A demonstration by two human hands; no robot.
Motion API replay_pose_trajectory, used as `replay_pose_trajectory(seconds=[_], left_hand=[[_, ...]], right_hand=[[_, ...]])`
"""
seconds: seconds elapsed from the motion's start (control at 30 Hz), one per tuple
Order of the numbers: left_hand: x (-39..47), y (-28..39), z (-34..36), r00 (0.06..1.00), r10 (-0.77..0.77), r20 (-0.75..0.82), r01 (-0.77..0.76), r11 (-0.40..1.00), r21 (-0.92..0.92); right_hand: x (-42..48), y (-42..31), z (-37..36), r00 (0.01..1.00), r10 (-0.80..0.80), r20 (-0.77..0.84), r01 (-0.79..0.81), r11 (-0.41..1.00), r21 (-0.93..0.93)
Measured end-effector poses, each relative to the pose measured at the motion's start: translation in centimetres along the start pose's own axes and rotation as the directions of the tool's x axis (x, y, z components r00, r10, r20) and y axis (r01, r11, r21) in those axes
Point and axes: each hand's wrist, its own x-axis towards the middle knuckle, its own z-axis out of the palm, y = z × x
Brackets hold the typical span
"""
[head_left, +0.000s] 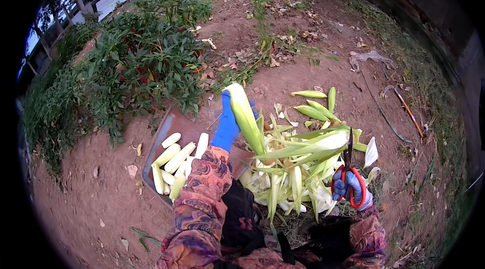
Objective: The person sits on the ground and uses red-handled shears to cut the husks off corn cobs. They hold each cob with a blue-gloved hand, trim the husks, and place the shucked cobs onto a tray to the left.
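My left hand (229, 121), in a blue glove, grips an ear of corn in its green husk (246, 117), its pale cut end up and its tip towards the husk pile. In my right hand (350, 187), gloved too, is a pair of scissors with red handles (358, 189); the dark blades point away from me and look closed. Close by the blades, at their left, lies a large loose bundle of husk leaves (322, 145). Beneath it spreads a pile of peeled corn husks (280, 181). Several trimmed ears of corn (166, 155) lie in a shallow metal tray (151, 151) left of my left forearm.
Several unpeeled ears of corn (316, 109) lie on the soil beyond the pile. A sickle with an orange handle (407, 108) rests at the right, near a crumpled plastic sheet (369, 57). Pepper plants (140, 53) with red fruit grow at the upper left.
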Motion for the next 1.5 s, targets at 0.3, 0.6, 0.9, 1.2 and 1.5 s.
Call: replay_pose_trajectory(seconds=[0.3,0.6,0.9,1.2,1.5], left_hand=[[-7.3,-6.4,7.9,0.601,-0.699,0.387,0.308,0.65,0.695],[-4.5,-5.2,5.7,0.907,-0.233,0.351,-0.002,0.831,0.556],[-4.6,-10.2,10.2,0.846,-0.233,0.479,0.31,0.947,-0.087],[-4.4,-5.3,7.2,0.901,0.022,0.432,-0.338,0.66,0.671],[-3.5,-6.0,4.7,0.796,0.115,0.594,-0.579,0.427,0.694]], right_hand=[[2.2,2.1,0.2,0.973,0.222,0.057,-0.199,0.943,-0.265],[1.5,2.1,-3.7,0.895,0.036,-0.444,-0.255,0.859,-0.443],[7.8,3.6,6.2,0.956,-0.291,-0.04,0.236,0.84,-0.488],[9.4,5.3,1.6,0.843,-0.514,-0.161,0.164,0.53,-0.832],[7.3,4.4,3.7,0.93,-0.362,-0.066,0.223,0.697,-0.682]])
